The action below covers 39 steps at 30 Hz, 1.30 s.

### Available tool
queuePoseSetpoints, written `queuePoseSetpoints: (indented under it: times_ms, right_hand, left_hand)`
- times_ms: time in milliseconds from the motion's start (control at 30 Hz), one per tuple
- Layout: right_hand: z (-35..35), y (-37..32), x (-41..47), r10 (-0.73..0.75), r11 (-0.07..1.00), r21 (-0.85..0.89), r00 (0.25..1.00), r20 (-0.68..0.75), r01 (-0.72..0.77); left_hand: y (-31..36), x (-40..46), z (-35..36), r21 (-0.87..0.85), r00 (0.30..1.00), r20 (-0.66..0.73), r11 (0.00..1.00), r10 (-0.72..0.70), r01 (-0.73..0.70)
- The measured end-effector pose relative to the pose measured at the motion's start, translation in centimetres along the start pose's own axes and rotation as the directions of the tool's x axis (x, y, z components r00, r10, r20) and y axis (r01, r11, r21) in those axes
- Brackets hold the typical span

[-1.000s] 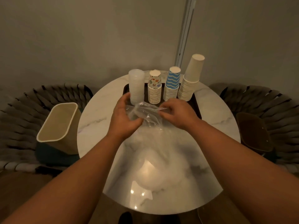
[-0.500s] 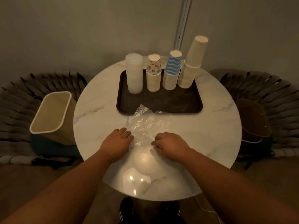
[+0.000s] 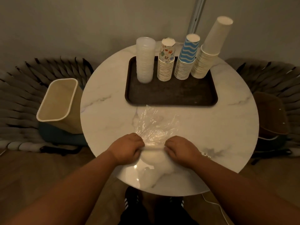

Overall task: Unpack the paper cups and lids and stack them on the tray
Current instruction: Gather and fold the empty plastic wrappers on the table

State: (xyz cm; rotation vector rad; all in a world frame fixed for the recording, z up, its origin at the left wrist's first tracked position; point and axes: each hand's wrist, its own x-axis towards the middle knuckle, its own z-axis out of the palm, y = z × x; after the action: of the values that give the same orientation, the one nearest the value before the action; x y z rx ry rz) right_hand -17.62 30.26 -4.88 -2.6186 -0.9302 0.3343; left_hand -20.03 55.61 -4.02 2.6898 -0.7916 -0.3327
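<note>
1. A round white marble-patterned counter [image 3: 227, 127] carries a dark brown rectangular tray [image 3: 170, 95] on its far half.
2. Four stacks stand in a row along the far edge of the tray, all upside down.
3. At the left is the stack of translucent plastic lids [image 3: 145, 60], upright and as tall as the stack beside it.
4. Next to it stands the stack of small paper cups with a colourful printed pattern [image 3: 166, 62].
5. Then comes the stack of paper cups with blue and white wavy stripes [image 3: 187, 57].
6. At the right is the tallest, the stack of plain cream paper cups [image 3: 209, 51], which leans to the right.
7. The near half of the tray is bare.
8. A crumpled clear plastic bag [image 3: 154, 125] lies on the counter just in front of the tray, its far tip close to the tray's near rim.
9. The left hand [image 3: 128, 148] has its fingers curled over the bag's near edge, and its grip is closed on the plastic.
10. The right hand [image 3: 181, 148] does the same, just to the right, with the plastic stretched between the two hands.
11. A cream rectangular plastic bin [image 3: 56, 101] stands left of the counter, tilted.
12. A brown bin [image 3: 271, 116] stands at the right.
13. Dark shoes with white stripes [image 3: 131, 200] show below the counter's near edge.
</note>
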Motion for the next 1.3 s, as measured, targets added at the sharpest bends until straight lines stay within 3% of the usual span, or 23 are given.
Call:
queuePoseSetpoints:
  times_ms: [100, 167, 267, 300, 367, 433, 467, 567, 633, 667, 733, 800, 867, 933, 967, 1000, 1067, 1167, 1233, 1300]
  right_hand:
    - [-0.9, 1.1, 0.9, 0.324, 0.938, 0.135, 0.946, -0.017, -0.319]
    - [-1.3, 1.8, 1.6, 0.522, 0.851, 0.072, 0.853, 0.011, -0.521]
    - [-1.0, 2.6, 1.7, 0.613, 0.790, -0.009, 0.790, 0.014, -0.613]
    - [-0.8, 2.9, 1.5, 0.615, 0.788, -0.018, 0.788, -0.010, -0.615]
    - [-0.7, 3.3, 0.8, 0.600, 0.798, -0.019, 0.798, -0.050, -0.602]
    - [-0.9, 4.2, -0.2, 0.557, 0.826, -0.055, 0.827, -0.073, -0.561]
    - [-1.2, 4.8, -1.0, 0.546, 0.830, -0.093, 0.835, -0.069, -0.550]
    - [-2.0, 6.4, -3.4, 0.597, 0.774, -0.150, 0.788, -0.150, -0.614]
    - [-2.4, 6.1, -3.6, 0.628, 0.731, -0.079, 0.713, -0.312, -0.678]
    - [-2.3, 5.2, -3.1, 0.575, 0.771, -0.034, 0.718, -0.392, -0.636]
    - [-1.5, 2.7, -1.8, 0.340, 0.918, -0.046, 0.843, -0.416, -0.393]
    - [0.4, 0.7, -0.9, 0.142, 0.971, -0.150, 0.956, -0.259, -0.184]
    - [1.7, -0.1, -0.7, 0.122, 0.980, -0.127, 0.971, -0.203, -0.150]
    - [2.2, 0.4, -0.6, 0.145, 0.981, -0.093, 0.960, -0.238, -0.171]
    - [2.1, 0.6, -0.3, 0.187, 0.975, -0.071, 0.952, -0.241, -0.209]
    - [1.7, 0.6, 0.0, 0.250, 0.965, -0.024, 0.938, -0.242, -0.263]
    - [0.5, 1.1, 1.2, 0.485, 0.873, 0.144, 0.859, -0.165, -0.465]
    - [-0.8, 2.0, 2.9, 0.681, 0.718, 0.237, 0.732, -0.042, -0.654]
    - [-1.2, 2.4, 3.5, 0.702, 0.710, 0.116, 0.711, -0.033, -0.695]
    - [-1.2, 2.8, 3.8, 0.714, 0.700, 0.028, 0.699, -0.034, -0.713]
  left_hand:
    - [0.1, 1.6, -1.4, -0.260, 0.942, 0.016, 0.908, -0.336, 0.328]
    - [-0.2, 3.6, -1.3, -0.323, 0.883, 0.032, 0.831, -0.468, 0.452]
    - [-0.6, 5.4, -1.3, -0.288, 0.825, 0.033, 0.785, -0.564, 0.548]
    - [-0.6, 5.5, -1.1, -0.182, 0.853, -0.060, 0.845, -0.519, 0.502]
    - [-0.6, 4.7, -0.5, 0.157, 0.947, -0.247, 0.956, -0.204, 0.247]
    - [-0.9, 3.3, 0.8, 0.343, 0.965, -0.209, 0.936, 0.160, -0.081]
    - [-1.1, 2.7, 1.4, 0.337, 0.959, -0.161, 0.926, 0.235, -0.171]
    - [-1.0, 2.1, 1.9, 0.275, 0.976, -0.091, 0.947, 0.196, -0.165]
    - [-0.6, 2.7, 1.9, 0.310, 0.982, -0.074, 0.940, 0.172, -0.141]
    - [-0.3, 3.0, 1.9, 0.335, 0.983, -0.062, 0.931, 0.172, -0.141]
    - [0.1, 3.4, 1.9, 0.386, 0.982, -0.062, 0.912, 0.176, -0.139]
    - [0.4, 3.7, 2.0, 0.402, 0.982, -0.084, 0.908, 0.168, -0.121]
    - [0.2, 3.6, 2.0, 0.386, 0.982, -0.069, 0.912, 0.177, -0.137]
    - [0.4, 3.4, 1.4, 0.273, 0.987, -0.051, 0.952, 0.155, -0.136]
    - [0.6, 3.7, 0.7, 0.139, 0.997, -0.044, 0.989, 0.067, -0.060]
    - [0.8, 4.3, 0.1, 0.005, 0.997, -0.021, 0.997, -0.072, 0.072]
    - [0.3, 5.9, -0.5, -0.165, 0.939, 0.031, 0.924, -0.344, 0.344]
    - [-1.5, 6.6, -1.1, -0.115, 0.858, -0.037, 0.856, -0.512, 0.505]
    - [-2.2, 6.1, -0.8, 0.066, 0.899, -0.278, 0.927, -0.339, 0.370]
    - [-1.6, 5.4, 0.2, 0.149, 0.925, -0.380, 0.986, -0.013, 0.075]
